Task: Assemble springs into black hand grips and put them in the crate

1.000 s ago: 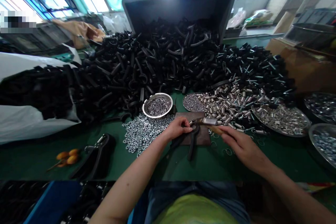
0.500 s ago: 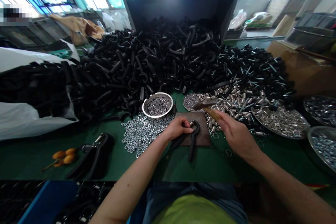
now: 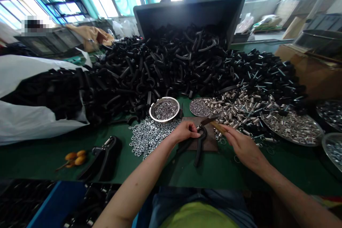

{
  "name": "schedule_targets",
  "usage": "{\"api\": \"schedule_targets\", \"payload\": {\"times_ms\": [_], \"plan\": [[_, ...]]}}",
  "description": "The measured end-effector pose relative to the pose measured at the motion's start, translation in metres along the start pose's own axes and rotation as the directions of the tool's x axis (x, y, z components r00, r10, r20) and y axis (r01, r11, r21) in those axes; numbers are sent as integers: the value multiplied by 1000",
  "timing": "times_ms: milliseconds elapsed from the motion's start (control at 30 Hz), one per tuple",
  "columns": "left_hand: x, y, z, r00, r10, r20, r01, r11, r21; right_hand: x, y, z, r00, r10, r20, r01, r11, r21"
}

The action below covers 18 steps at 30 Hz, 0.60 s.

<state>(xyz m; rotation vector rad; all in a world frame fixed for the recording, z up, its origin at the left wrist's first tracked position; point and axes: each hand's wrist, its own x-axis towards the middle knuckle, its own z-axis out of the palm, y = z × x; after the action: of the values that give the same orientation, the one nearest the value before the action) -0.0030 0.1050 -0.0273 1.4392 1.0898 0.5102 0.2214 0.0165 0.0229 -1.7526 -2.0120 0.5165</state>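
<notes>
My left hand (image 3: 187, 131) is closed, its thumb and fingers pinching the ring end of a black hand-grip exerciser (image 3: 198, 149). A bit of metal spring shows beside the fingertips. Under the ring lies a flat steel plate (image 3: 211, 143); one black handle points toward me, another slants left beneath my wrist. My right hand (image 3: 244, 149) is wrapped round the wooden handle of a hammer (image 3: 218, 127). The hammer's dark head is low, at the top of the ring; I cannot tell whether it touches.
Loose nuts (image 3: 148, 137) spread left of the plate, below a steel bowl of small pins (image 3: 151, 113). Springs (image 3: 235, 108) are heaped to the right. Black handles (image 3: 160, 64) pile up behind. Another hand grip (image 3: 108, 156) and orange fruits (image 3: 80, 160) lie at left.
The hammer's head has come down toward the ring of the hand grip. My left hand keeps its hold. The whole view has shifted slightly.
</notes>
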Motion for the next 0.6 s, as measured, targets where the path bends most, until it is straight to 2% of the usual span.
{"api": "schedule_targets", "payload": {"times_ms": [200,600], "plan": [[-3,3,2,1000,-11,0,11,1000,-6,-12,10,2,999,23,31,-24,999,32],[-9,3,3,998,46,-38,-44,997,71,-22,1,-5,999,37,-33,-35,998,56]]}}
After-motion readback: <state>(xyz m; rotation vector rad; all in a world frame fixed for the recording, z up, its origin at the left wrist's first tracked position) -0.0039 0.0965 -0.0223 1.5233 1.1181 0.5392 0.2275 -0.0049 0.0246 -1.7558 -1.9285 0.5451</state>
